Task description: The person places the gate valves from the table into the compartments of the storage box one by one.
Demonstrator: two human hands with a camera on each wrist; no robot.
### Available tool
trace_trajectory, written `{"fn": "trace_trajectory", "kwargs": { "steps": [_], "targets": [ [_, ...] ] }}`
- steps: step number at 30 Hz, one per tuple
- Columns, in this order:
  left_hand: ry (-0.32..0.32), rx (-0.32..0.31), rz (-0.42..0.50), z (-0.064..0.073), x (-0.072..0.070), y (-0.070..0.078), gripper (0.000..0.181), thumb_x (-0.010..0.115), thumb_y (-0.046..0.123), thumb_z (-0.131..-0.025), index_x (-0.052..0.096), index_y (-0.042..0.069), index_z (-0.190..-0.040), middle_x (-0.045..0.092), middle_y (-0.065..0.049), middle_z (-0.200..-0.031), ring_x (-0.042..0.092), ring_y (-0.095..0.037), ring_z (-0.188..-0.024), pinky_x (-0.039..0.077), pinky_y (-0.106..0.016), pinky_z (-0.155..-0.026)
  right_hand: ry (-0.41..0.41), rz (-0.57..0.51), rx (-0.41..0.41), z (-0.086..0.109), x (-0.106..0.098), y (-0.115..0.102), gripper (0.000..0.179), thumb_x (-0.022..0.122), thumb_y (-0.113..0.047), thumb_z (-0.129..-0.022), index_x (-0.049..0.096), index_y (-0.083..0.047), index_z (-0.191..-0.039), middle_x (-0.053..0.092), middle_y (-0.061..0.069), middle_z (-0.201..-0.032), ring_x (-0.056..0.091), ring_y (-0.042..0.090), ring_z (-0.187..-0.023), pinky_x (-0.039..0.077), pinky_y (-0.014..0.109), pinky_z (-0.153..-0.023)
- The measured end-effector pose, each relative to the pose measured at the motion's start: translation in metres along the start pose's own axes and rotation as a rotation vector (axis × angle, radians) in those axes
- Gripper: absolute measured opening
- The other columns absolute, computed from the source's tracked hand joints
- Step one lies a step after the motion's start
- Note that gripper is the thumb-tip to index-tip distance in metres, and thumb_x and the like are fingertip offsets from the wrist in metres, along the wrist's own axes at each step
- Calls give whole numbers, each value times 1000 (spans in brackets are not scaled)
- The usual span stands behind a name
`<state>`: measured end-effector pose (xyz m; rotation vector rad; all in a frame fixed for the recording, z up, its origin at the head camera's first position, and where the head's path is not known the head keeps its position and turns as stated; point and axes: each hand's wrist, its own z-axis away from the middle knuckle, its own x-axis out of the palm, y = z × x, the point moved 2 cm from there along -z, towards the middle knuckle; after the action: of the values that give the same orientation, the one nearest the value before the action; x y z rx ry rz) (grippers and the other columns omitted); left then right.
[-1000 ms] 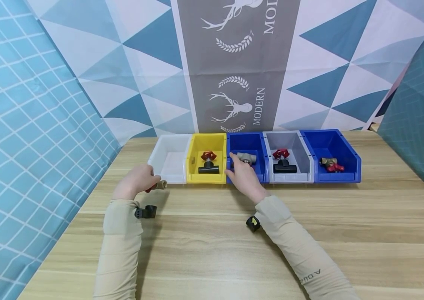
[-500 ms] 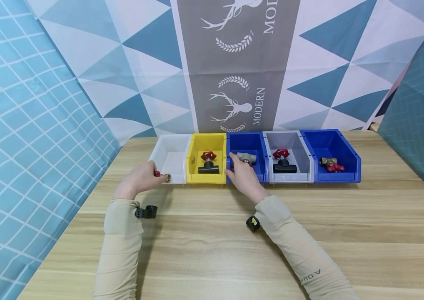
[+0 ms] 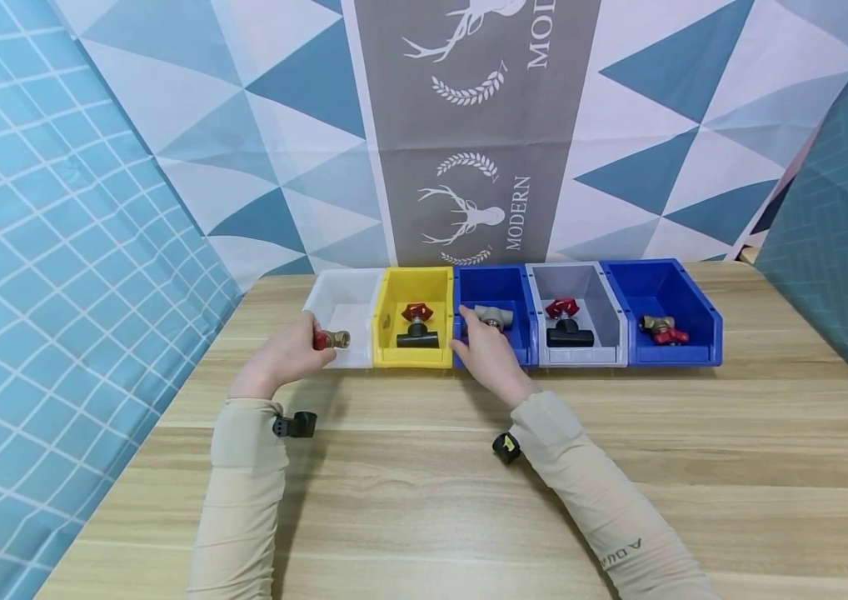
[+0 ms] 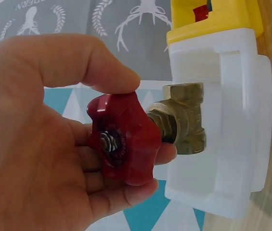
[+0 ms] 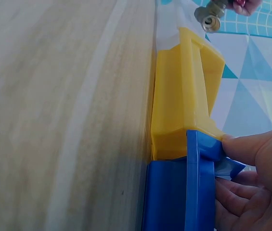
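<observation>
My left hand [image 3: 285,354] grips a brass valve [image 3: 336,339] by its red handwheel [image 4: 131,134], over the front of the white bin [image 3: 349,358]. In the left wrist view the thumb lies on the wheel's rim and fingers curl behind it, while the brass body [image 4: 188,118] points toward the white bin. My right hand [image 3: 490,354] pinches the side wall of the middle blue bin [image 3: 495,287], beside the yellow bin [image 3: 412,358]. Its thumb is on the rim in the right wrist view. A grey pipe fitting [image 3: 494,317] lies in that blue bin, partly hidden by the hand.
The bins stand in a row at the back of the wooden table [image 3: 424,500]. Red-wheeled black valves lie in the yellow bin and the grey bin [image 3: 581,357]. The right blue bin [image 3: 675,356] holds a brass valve with a red handle [image 3: 670,336]. A patterned cloth [image 3: 469,125] hangs behind.
My left hand has raised the valve from in front of the white bin and turned it, bringing it over the bin's front edge. My right hand has stayed put.
</observation>
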<state>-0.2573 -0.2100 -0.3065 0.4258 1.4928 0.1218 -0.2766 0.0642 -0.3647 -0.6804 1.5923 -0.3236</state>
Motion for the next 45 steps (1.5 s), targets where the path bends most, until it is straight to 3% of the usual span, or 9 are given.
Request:
{"fn": "trace_trajectory", "kwargs": {
  "steps": [11,19,28,32,45],
  "targets": [
    [19,17,-27,-8,7,-5,23,58,16,-82,43,1,-91,49,-10,-75,46,-22,-65,39,-31,-58,-2,-1,3,-1,1,1,59,55,-25,-91,29,-8,-141,51,4,-57,49,16,-46,40,24,-45],
    [70,27,-48,-12,12,-10,26,60,18,-86,43,1,-94,52,-11,-78,50,-23,-67,42,-32,-59,-3,7,15,-1,1,0,59,55,-26,-91,29,-9,-142,52,4,-58,51,15,-48,43,24,-48],
    [217,54,-105,-23,25,-10,25,65,16,-83,46,3,-92,55,-11,-77,51,-24,-68,43,-35,-58,-1,6,6,-1,2,1,59,54,-26,-91,29,-8,-142,52,4,-57,51,15,-48,45,24,-49],
    [261,75,-62,-26,32,-9,25,66,14,-82,47,2,-93,57,-14,-82,54,-27,-73,45,-39,-63,6,1,-1,0,2,2,60,55,-26,-91,29,-8,-141,49,4,-55,48,16,-44,41,24,-44],
    [293,8,34,-44,41,-5,21,68,12,-80,52,3,-91,60,-13,-84,54,-27,-75,47,-38,-69,19,-2,-9,0,3,1,59,55,-25,-91,30,-8,-141,49,3,-54,47,16,-43,39,24,-43]
  ]
}}
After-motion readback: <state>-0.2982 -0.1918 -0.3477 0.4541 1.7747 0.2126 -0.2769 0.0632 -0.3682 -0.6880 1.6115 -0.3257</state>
